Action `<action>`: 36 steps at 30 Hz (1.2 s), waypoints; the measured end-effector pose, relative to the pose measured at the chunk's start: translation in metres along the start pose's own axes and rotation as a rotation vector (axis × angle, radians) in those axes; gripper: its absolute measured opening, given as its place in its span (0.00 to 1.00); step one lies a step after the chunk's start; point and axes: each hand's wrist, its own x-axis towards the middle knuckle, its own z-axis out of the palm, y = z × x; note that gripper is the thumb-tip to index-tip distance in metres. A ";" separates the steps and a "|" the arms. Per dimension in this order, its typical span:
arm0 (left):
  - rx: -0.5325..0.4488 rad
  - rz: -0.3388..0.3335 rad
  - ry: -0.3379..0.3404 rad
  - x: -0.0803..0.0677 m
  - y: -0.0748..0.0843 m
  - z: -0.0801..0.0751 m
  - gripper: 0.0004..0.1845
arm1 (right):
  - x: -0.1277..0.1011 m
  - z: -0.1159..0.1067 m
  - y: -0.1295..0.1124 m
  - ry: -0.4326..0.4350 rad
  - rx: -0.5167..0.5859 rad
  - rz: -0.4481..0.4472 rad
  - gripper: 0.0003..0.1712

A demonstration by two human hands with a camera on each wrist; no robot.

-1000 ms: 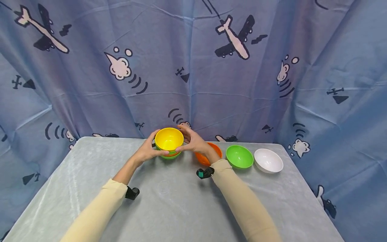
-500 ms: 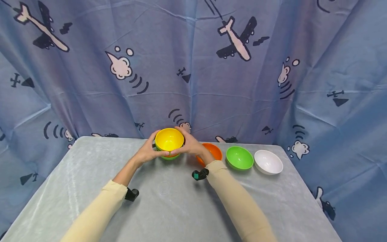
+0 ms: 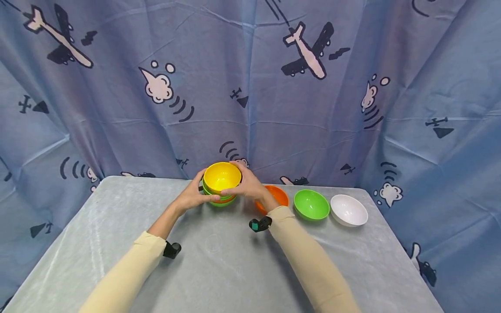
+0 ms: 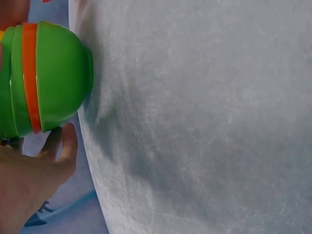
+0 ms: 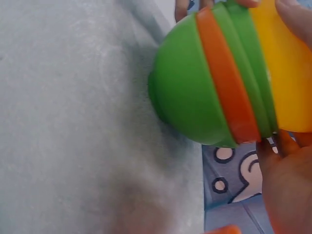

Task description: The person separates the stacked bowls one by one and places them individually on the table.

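A yellow bowl (image 3: 222, 176) sits at the top of a nested stack, tilted a little, with its wall showing above the rims below. Under it come green bowls and an orange bowl (image 5: 226, 78), the lowest being a green bowl (image 4: 63, 73) with its foot close over the table. My left hand (image 3: 192, 194) grips the stack from the left, thumb across the front near the rims. From the right, my right hand (image 3: 249, 187) holds the yellow bowl, thumb at its front and fingers behind.
To the right stand an orange bowl (image 3: 278, 194), partly hidden by my right wrist, a green bowl (image 3: 311, 204) and a white bowl (image 3: 349, 210), in a row on the grey-covered table (image 3: 219, 269). A blue patterned curtain (image 3: 195, 87) hangs behind the table's far edge.
My right hand has taken hold of the yellow bowl and raised it slightly, up and to the right, showing more green below. My left hand has stayed on the stack.
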 end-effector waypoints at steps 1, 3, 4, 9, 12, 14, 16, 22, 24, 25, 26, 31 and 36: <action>-0.003 -0.003 0.000 0.000 0.000 0.000 0.58 | 0.000 -0.003 -0.001 0.007 0.006 -0.006 0.57; -0.006 -0.009 -0.002 0.000 0.001 0.001 0.57 | -0.002 -0.009 -0.004 0.019 0.034 -0.019 0.57; -0.004 -0.012 -0.003 0.000 0.000 0.001 0.57 | -0.003 -0.012 -0.005 0.023 0.053 -0.028 0.56; -0.007 -0.029 -0.004 0.000 -0.001 0.002 0.58 | -0.013 -0.031 -0.008 0.046 0.088 -0.034 0.56; -0.009 -0.034 0.000 0.000 -0.001 0.003 0.58 | -0.021 -0.043 -0.008 0.071 0.063 -0.011 0.57; -0.010 -0.034 0.002 -0.001 -0.001 0.004 0.58 | -0.027 -0.051 -0.006 0.084 0.044 0.008 0.58; -0.010 -0.033 0.002 -0.001 -0.001 0.003 0.58 | -0.032 -0.058 -0.006 0.096 0.035 0.020 0.58; -0.001 -0.032 0.015 -0.001 -0.003 0.004 0.58 | -0.053 -0.083 -0.006 0.117 0.009 0.037 0.57; 0.005 -0.027 0.016 -0.002 -0.003 0.004 0.58 | -0.061 -0.094 -0.007 0.120 0.023 0.038 0.57; 0.006 -0.024 0.016 -0.002 -0.002 0.004 0.58 | -0.066 -0.101 -0.008 0.127 0.028 0.040 0.57; 0.006 -0.019 0.016 -0.002 -0.002 0.004 0.58 | -0.071 -0.108 -0.008 0.134 0.036 0.034 0.58; -0.003 -0.003 0.011 -0.002 0.000 0.005 0.58 | -0.098 -0.147 0.001 0.187 0.017 0.042 0.57; 0.000 -0.005 0.009 -0.003 0.001 0.005 0.58 | -0.136 -0.187 0.016 0.254 -0.072 0.124 0.57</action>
